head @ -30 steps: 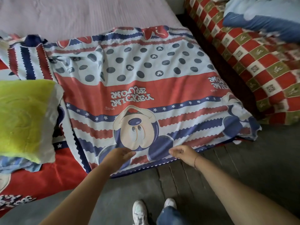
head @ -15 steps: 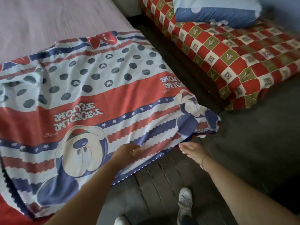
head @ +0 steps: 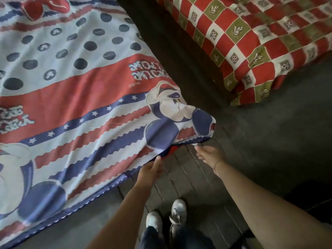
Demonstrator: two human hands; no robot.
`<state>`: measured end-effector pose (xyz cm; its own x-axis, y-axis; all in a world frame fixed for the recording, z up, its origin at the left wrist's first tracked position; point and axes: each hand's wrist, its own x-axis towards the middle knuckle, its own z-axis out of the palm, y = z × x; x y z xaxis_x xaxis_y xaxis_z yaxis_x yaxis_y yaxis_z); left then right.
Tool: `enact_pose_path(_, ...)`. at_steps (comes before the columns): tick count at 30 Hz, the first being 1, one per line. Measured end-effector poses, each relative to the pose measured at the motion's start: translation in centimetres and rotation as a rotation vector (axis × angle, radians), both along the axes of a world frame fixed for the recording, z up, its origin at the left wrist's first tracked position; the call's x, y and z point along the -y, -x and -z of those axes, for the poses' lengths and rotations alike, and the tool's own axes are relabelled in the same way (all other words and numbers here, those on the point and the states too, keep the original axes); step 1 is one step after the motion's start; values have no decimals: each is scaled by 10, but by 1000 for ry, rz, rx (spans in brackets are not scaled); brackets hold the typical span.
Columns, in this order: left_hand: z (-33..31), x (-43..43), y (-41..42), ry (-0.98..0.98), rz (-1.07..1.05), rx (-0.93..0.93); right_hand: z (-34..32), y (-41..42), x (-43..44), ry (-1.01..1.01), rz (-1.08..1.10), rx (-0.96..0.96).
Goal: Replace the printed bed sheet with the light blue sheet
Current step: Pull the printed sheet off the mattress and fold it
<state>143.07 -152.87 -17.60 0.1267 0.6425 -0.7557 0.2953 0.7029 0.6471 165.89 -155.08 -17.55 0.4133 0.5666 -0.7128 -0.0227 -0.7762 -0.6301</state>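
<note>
Sheet: red, white and blue cartoon-printed fabric bed sheet (head: 80, 105) is lying spread over the bed, its near corner hanging above the dark plank floor (head: 188, 177).
Left hand (head: 150, 170): is pinching the sheet's hem — thumb on top.
Right hand (head: 209, 155): is hovering just under that corner — grip, cannot tell.
Right side: red-and-olive checkered cover (head: 251, 42) is lying apart.

The sheet (head: 80, 105) lies at left, with a bed (head: 251, 42) to its right across a gap. The left hand (head: 150, 172) and right hand (head: 209, 154) are at the sheet's near corner, above the floor (head: 269, 141).
</note>
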Motion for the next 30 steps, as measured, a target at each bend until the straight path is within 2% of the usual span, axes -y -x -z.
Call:
enact_pose_path(4,31,-3,-24,211,-316,116,35,0,-18,11,41,-36)
enact_pose_path(8,45,-12,-35,375,-545,301,53,0,-31,91,142,-139)
enact_pose_path(12,52,-15,-39,402,-636,269,59,-8,-27,63,218,-100)
enact_pose_path(16,61,-3,-43,419,-561,234,60,-19,-5,72,228,-38)
enact_pose_path(22,73,17,-52,465,-485,274,75,-30,22,103,273,-25)
enact_pose_path(27,56,15,-46,440,-201,279,57,-21,22,74,265,-23)
enact_pose_path(30,33,10,-43,413,-140,312,28,-13,15,35,256,-45)
